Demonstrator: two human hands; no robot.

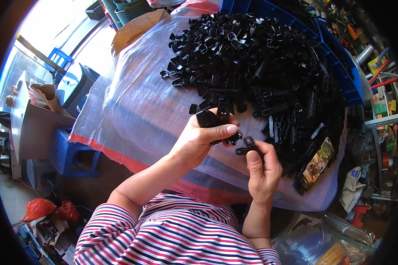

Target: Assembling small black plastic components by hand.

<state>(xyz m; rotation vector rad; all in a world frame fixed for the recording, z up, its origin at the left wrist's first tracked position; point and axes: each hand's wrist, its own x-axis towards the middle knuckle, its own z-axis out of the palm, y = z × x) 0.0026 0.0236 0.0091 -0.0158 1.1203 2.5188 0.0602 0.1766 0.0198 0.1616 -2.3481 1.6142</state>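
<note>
My left hand (197, 139) is closed around several black plastic parts (205, 119), with the thumb lying across them. Some stick up above the fingers, and others show below the thumb. Just to the right, my right hand (265, 170) pinches a small black plastic clip-like part (249, 143) between thumb and fingers. This part is close to the lower end of the left hand's bunch; whether they touch I cannot tell. Beyond both hands lies a large heap of black plastic pieces (243, 48), with longer black strips (274, 104) on its near side.
A whitish woven sheet (141, 97) with a red edge lies under the heap. Blue crates (340, 62) border it at the far right. A phone-like slab (317, 164) with a bright picture rests at the right. Blue stools (77, 154) stand on the left; clear plastic bags (305, 238) lie lower right.
</note>
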